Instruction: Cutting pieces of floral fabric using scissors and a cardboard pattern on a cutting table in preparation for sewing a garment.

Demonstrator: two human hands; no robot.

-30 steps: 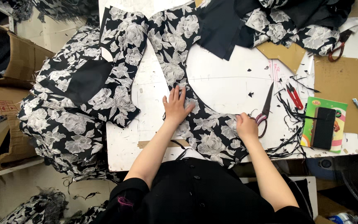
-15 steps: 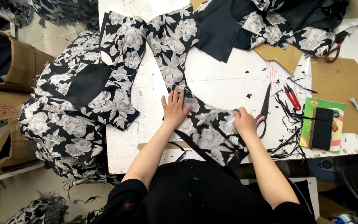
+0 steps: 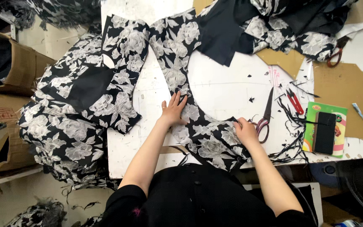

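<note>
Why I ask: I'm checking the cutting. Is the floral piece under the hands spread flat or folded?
Spread flat: the floral piece lies open on the table, left hand pressing it, right hand at its edge.

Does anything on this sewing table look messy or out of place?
Yes. Black fabric trimmings lie scattered by the scissors, and a heap of floral fabric spills over the table's left edge. The left hand and right hand rest on the curved floral piece.

Sewing workshop; cut fabric [image 3: 177, 63], scissors [image 3: 266, 113]
</note>
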